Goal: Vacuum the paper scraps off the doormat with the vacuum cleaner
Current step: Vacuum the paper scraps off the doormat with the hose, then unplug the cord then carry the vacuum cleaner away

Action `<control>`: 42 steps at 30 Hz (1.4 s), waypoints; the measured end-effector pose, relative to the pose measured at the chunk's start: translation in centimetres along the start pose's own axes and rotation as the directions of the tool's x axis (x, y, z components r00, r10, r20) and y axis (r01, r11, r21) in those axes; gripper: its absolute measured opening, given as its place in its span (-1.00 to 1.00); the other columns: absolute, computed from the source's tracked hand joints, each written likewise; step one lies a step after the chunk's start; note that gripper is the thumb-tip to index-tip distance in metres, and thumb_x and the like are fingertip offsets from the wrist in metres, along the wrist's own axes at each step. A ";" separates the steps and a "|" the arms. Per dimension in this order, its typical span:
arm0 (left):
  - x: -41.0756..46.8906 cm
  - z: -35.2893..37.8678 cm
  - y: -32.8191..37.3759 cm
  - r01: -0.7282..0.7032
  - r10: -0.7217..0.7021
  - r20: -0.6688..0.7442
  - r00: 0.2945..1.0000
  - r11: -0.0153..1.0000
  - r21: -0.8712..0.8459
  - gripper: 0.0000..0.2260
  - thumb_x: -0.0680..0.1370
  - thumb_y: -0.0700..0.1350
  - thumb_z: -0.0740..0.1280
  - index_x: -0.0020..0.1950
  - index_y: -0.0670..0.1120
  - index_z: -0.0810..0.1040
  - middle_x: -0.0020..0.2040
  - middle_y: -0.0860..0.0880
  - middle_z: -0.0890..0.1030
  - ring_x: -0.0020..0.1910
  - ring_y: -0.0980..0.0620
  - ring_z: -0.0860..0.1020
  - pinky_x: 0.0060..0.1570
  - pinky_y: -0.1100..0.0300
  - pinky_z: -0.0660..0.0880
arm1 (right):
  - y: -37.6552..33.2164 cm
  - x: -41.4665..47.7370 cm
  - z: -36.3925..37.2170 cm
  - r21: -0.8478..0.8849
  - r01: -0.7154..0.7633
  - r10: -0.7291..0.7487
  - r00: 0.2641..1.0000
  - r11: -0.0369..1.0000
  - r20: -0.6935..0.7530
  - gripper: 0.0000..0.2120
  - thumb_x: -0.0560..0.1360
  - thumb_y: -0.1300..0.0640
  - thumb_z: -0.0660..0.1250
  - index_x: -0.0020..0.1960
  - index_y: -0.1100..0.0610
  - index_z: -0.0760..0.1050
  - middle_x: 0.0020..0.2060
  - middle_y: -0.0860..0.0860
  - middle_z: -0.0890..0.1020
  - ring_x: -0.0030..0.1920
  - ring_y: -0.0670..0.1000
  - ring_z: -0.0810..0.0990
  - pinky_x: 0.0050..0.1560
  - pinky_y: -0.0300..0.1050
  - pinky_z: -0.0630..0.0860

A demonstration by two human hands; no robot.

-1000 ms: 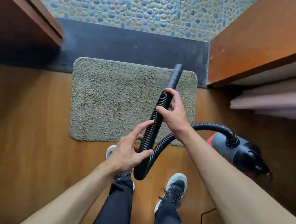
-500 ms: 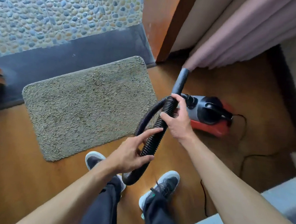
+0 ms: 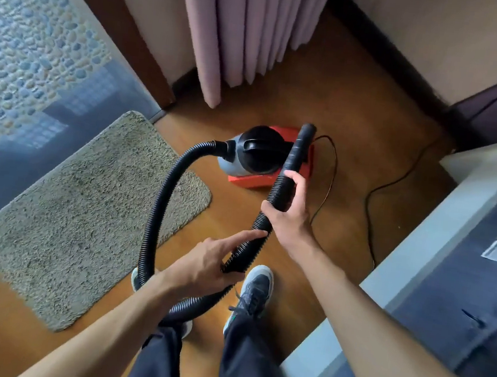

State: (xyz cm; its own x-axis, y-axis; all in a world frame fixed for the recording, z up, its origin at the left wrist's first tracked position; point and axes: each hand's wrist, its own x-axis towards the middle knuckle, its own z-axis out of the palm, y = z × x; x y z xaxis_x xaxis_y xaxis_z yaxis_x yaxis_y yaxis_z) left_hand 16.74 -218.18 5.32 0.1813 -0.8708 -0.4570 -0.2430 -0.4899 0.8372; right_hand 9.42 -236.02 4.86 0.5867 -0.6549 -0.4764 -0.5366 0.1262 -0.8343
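Observation:
A beige shaggy doormat (image 3: pixel 84 217) lies on the wooden floor at the left; I see no paper scraps on it. The red and grey vacuum cleaner (image 3: pixel 263 156) stands on the floor right of the mat. Its black ribbed hose (image 3: pixel 159 203) loops from the body down past my feet and up to the nozzle (image 3: pixel 302 142), which points over the vacuum body. My right hand (image 3: pixel 287 214) grips the hose just below the nozzle. My left hand (image 3: pixel 211 264) holds the hose lower down, index finger stretched along it.
A pink curtain (image 3: pixel 245 28) hangs behind the vacuum. The power cord (image 3: pixel 371 201) trails across the floor at the right. A white-edged bed or table (image 3: pixel 439 233) fills the right side. Pebble flooring (image 3: pixel 33 30) and a dark threshold (image 3: pixel 74 114) lie beyond the mat. My shoes (image 3: pixel 254 293) stand near the hose loop.
My view has swung right, so the mat slid left and the vacuum body came to the centre. The nozzle moved off the mat and now points over the vacuum. Both hands stay on the hose.

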 end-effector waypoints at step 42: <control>19.6 5.9 -6.2 0.106 -0.400 0.522 0.753 0.857 0.504 -0.27 0.57 -0.14 0.43 0.58 0.27 0.12 0.33 -0.24 0.56 -0.08 -0.14 0.63 -0.05 0.07 0.55 | 21.7 6.1 -4.6 0.551 -0.527 0.691 0.711 0.647 -0.131 -0.44 0.45 0.31 0.43 0.23 -0.14 0.27 -0.03 0.06 0.59 0.04 0.15 0.64 0.09 0.20 0.61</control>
State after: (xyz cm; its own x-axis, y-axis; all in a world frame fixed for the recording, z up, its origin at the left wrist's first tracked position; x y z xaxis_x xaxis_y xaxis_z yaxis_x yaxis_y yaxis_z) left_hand 16.17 -232.48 -10.57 -0.2641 -0.4813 -0.8358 -0.6692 -0.5327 0.5182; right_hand -1.44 -240.68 -14.88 -0.0327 -0.4763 -0.8787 -0.3226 0.8371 -0.4418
